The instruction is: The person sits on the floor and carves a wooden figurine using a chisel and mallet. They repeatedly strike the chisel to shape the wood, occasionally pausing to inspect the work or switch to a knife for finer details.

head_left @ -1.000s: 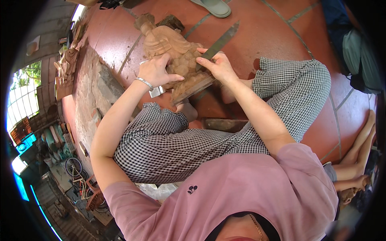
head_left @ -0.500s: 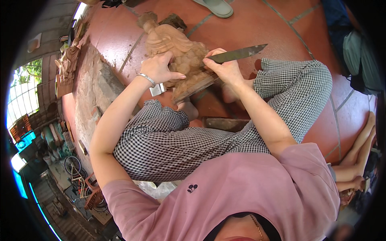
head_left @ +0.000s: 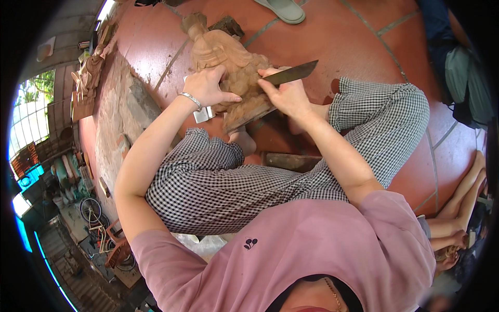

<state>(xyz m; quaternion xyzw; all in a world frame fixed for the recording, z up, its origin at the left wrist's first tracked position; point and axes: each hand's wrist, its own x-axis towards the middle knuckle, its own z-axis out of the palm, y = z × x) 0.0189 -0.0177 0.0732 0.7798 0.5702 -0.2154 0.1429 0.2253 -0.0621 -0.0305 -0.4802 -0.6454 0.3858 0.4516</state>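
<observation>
- The left hand [head_left: 208, 88] is bracing the carved wooden figure [head_left: 226, 52], thumb and forefinger spreading wide; whether its hidden fingertips are gripping cannot be told.
- The right hand [head_left: 286, 94] is pinching a dark flat blade [head_left: 293, 73] between thumb and fingers, the pointed end angling up and right, away from the carving.
- Both forearms are reaching forward over the checked trousers [head_left: 223, 192], elbows bending outward.
- The figure is lying on the red tiled floor [head_left: 358, 47], its head pointing away from the person and its base slanting between the bare feet.
- Clear plastic [head_left: 205, 245] is showing beside the lap; whether it is holding anything cannot be told.
- A small white item [head_left: 204, 115] is sitting just beside the base.
- Bare tiles are stretching beyond the blade's tip, a slipper [head_left: 285, 10] lying at the upper edge.
</observation>
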